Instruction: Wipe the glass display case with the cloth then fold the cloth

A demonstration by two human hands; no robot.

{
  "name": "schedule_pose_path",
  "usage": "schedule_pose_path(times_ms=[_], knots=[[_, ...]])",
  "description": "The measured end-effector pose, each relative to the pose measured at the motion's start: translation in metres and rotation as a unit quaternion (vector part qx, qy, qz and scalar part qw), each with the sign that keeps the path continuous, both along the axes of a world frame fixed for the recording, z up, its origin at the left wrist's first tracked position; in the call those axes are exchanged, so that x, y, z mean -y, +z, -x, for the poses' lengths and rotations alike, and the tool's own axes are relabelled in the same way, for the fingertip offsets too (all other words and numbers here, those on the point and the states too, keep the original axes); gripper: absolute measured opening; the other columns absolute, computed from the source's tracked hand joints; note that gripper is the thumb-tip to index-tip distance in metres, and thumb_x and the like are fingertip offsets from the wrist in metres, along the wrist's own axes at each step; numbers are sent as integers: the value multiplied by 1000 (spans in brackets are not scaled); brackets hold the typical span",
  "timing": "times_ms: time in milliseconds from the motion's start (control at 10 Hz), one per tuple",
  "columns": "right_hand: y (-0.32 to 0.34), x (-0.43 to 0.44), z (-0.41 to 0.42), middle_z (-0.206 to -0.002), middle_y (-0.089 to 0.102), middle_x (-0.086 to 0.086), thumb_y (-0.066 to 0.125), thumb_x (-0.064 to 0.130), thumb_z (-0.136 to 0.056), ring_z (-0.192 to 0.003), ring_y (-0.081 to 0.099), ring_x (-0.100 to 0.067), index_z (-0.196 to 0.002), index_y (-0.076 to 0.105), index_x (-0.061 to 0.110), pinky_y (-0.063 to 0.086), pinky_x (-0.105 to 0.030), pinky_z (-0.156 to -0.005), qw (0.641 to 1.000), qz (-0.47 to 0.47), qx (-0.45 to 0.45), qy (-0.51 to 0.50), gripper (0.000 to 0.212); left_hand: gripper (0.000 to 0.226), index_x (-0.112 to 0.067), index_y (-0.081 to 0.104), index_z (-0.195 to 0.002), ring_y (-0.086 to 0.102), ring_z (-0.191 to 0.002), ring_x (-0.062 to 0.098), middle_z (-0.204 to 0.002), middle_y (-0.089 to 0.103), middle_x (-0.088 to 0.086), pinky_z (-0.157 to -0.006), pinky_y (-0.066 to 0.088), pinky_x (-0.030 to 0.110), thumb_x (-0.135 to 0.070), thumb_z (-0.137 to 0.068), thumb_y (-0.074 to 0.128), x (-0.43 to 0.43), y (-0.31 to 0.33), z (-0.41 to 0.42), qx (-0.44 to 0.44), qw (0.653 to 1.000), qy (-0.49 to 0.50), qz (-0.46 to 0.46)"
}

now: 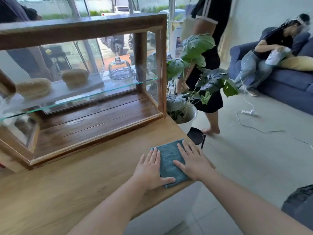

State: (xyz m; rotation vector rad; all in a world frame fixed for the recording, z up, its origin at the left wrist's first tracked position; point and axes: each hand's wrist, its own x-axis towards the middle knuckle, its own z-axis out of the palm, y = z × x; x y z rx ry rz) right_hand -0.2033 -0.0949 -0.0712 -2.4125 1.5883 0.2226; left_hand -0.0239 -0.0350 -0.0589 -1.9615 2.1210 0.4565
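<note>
A teal cloth (169, 161) lies folded into a small rectangle on the wooden table (71, 184), close to its right edge. My left hand (149, 170) rests flat on the cloth's left side, fingers spread. My right hand (193, 161) presses flat on its right side. Neither hand grips anything. The glass display case (81, 31), wood-framed with a glass shelf (94, 97), stands to the left and behind the cloth. Bread loaves and a glass dome sit on its shelf.
A potted plant (194, 68) stands off the table's far right corner, with a black stool (196, 135) beside it. One person walks barefoot behind the plant. Another sits on a blue sofa (288, 82). A white cable and power strip (249, 112) lie on the floor.
</note>
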Motion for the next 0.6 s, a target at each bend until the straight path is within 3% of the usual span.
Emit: schedule_pose_path(times_ms=[400, 500, 600], knots=[[-5, 29, 5, -157, -14, 8, 16, 69, -90, -144, -13, -10, -149, -11, 31, -7, -52, -114, 999, 31, -19, 20, 75, 115, -15, -11, -149, -13, -144, 15, -158, -13, 0, -118, -1, 44, -86, -71, 35, 18, -2, 0, -29, 999, 25, 23], [1, 28, -3, -158, -10, 7, 20, 65, -91, -144, -13, -10, -150, -8, 28, -9, -50, -114, 999, 41, 4, 14, 75, 104, -20, -6, -150, -9, -144, 12, -159, -9, -4, -118, 0, 42, -82, -76, 33, 11, 2, -16, -43, 998, 33, 39], [12, 22, -34, -158, -6, 9, 25, 60, -94, -144, -12, -9, -150, -4, 28, -10, -44, -114, 993, 78, 83, 40, 71, 98, -21, -2, -150, -6, -144, 12, -159, -6, -4, -118, 3, 41, -80, -79, 29, 3, 4, -44, -43, 993, 77, 74]])
